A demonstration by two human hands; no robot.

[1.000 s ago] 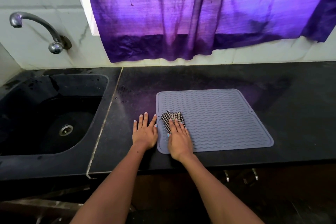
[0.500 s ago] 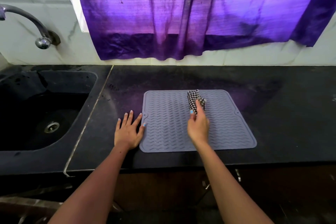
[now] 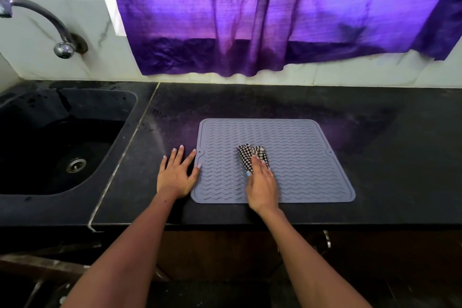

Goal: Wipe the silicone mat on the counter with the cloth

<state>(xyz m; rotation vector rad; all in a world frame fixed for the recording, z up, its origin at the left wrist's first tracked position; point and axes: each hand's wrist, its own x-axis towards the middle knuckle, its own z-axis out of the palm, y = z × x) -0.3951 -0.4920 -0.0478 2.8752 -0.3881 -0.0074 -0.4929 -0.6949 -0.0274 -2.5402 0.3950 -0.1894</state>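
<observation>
On a dark counter (image 3: 375, 157), the right hand (image 3: 262, 186) presses a folded checked cloth (image 3: 252, 156) flat-fingered onto the middle of the mat (image 3: 312, 170); the mat's right half lies beyond it. The left hand (image 3: 176, 175), fingers spread, rests flat at the mat's left edge, thumb touching it.

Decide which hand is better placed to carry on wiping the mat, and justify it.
The right hand: it already presses the checked cloth onto the silicone mat. The left hand lies flat at the mat's left edge, steadying it.
</observation>
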